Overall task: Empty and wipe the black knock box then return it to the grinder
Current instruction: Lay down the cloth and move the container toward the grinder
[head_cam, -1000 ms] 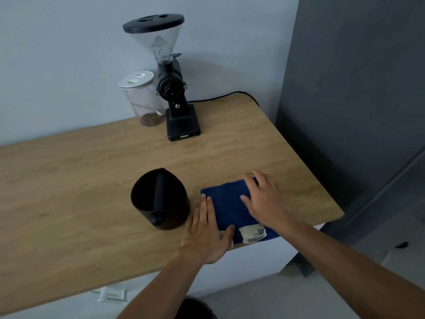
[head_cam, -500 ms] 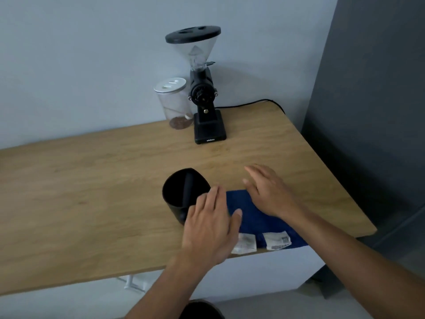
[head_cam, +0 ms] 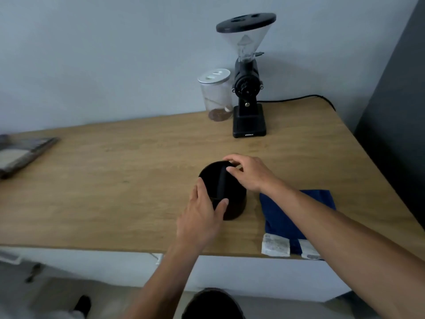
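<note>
The black knock box (head_cam: 232, 192), a round tub with a bar across its mouth, stands upright on the wooden table (head_cam: 115, 180) near the front edge. My left hand (head_cam: 203, 215) grips its near rim, thumb inside. My right hand (head_cam: 249, 172) holds the far rim, fingers curled over the edge by the bar. A folded blue cloth (head_cam: 285, 217) with white labels lies flat to the right of the box, partly under my right forearm. The black grinder (head_cam: 248, 88) with a clear hopper stands at the back against the wall.
A clear jar (head_cam: 216, 95) with a white lid and some brown grounds stands left of the grinder. A power cable (head_cam: 299, 99) runs behind it. A flat dark tray or book (head_cam: 20, 155) lies at the table's left edge. A dark wall rises on the right.
Both hands have left the blue cloth and moved left onto the knock box, now gripping its rim. The camera view has shifted left.
</note>
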